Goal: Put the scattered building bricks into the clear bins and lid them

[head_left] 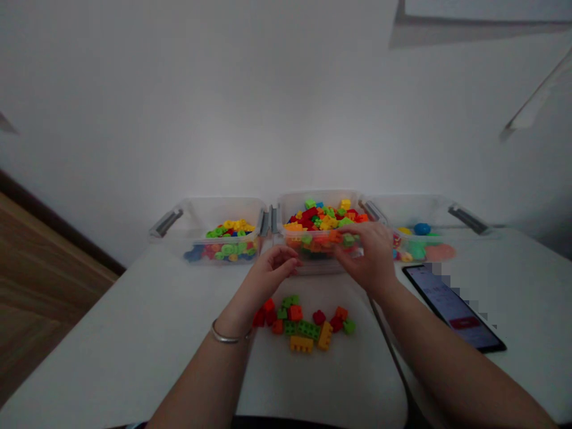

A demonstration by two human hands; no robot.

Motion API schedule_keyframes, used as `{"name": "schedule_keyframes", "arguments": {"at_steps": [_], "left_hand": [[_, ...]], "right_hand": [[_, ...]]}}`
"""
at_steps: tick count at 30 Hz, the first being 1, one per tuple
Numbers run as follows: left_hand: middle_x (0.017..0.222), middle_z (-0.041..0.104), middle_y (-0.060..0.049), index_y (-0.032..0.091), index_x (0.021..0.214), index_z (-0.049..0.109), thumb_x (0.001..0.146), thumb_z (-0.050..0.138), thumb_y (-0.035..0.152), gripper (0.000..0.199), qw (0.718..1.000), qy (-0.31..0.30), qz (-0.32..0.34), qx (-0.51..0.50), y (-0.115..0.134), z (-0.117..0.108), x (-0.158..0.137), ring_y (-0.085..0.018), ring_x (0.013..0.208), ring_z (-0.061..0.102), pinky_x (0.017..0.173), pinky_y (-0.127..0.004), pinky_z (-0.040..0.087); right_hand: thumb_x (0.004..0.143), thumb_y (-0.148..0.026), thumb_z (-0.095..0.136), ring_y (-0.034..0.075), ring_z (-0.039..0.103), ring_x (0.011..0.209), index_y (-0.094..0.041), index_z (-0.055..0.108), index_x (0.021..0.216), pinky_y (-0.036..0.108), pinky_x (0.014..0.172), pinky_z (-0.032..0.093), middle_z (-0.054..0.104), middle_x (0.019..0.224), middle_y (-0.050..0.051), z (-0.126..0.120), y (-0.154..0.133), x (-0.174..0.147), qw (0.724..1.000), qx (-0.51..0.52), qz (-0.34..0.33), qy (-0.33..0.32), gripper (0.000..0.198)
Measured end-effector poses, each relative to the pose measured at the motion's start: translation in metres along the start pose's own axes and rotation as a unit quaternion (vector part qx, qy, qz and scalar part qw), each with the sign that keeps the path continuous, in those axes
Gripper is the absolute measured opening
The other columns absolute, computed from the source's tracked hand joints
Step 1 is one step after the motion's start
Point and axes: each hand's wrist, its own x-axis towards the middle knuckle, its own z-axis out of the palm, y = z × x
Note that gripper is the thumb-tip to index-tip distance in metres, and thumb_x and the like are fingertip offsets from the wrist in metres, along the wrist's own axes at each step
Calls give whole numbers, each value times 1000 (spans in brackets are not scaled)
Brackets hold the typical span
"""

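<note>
My left hand (276, 269) hovers in front of the middle clear bin (324, 268), its fingers curled in toward the thumb. Whatever may be between those fingertips is hidden. At the right front corner of that bin is my right hand (370, 253), thumb and fingers apart, with orange and green bricks showing behind the gap. Mixed toy building bricks (328, 220) fill the bin. Below both hands, loose bricks lie on the white surface, among them a long green brick (308, 329), a yellow brick (301, 344) and a red brick (319, 317).
A left clear bin (223, 208) holds several bricks in yellow, green, red and blue. The right clear bin (411, 205) contains rounded coloured pieces. Beside my right forearm lies a phone (447, 307) with its screen lit. A white wall (268, 107) rises behind the bins.
</note>
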Motion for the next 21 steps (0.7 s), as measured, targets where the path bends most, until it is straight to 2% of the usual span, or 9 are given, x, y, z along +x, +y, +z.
{"name": "schedule_keyframes", "arguments": {"at_steps": [4,7,10,12,15,17,19,21], "left_hand": [[86,71,-4,17,93,62,82,62,35,21,1000,12,9,22,-3,0,3,-16,78,66,72,-29,54],[85,69,-4,17,90,60,83,57,31,16,997,27,16,70,-4,-1,4,-16,78,66,72,-29,52],[85,69,-4,18,91,61,86,53,30,15,981,48,28,185,-2,-4,2,-17,78,65,72,-28,51],[86,70,-4,20,93,63,89,49,31,18,948,56,21,312,3,-9,0,-18,79,66,71,-28,50],[92,73,-8,19,92,65,92,45,33,24,855,60,-37,514,12,-16,-5,-25,85,69,70,-32,49],[96,73,-12,18,92,67,93,43,34,28,801,54,-74,591,17,-19,-7,-28,88,70,68,-34,51],[99,74,-14,18,96,68,95,39,35,33,775,63,-91,622,21,-21,-10,-30,89,71,68,-35,52],[100,74,-16,16,101,68,95,37,35,37,765,80,-105,630,24,-21,-13,-31,90,71,68,-36,54]], "right_hand": [[82,-42,64,28,62,90,-23,62,92,46,88,42,69,89,7,2,18,3,993,-48,86,66,21],[83,-41,63,29,62,93,-23,63,92,50,93,41,70,90,7,7,25,3,993,-42,93,59,20],[84,-40,63,28,63,96,-24,65,91,54,105,34,71,90,6,9,27,2,995,-44,78,37,17],[85,-38,63,27,63,97,-24,67,90,55,108,30,72,91,5,9,26,2,996,-45,71,24,15],[87,-36,60,26,63,96,-25,68,85,55,108,31,73,90,4,7,25,2,997,-39,68,-1,14],[88,-35,58,26,62,97,-25,69,85,55,107,33,73,91,4,5,25,2,997,-40,69,-16,15],[88,-34,56,27,61,101,-25,70,87,55,107,32,74,94,4,3,24,3,997,-42,65,-25,16],[88,-33,57,28,60,105,-25,70,88,56,109,29,75,98,4,1,22,5,997,-43,51,-28,15]]}}
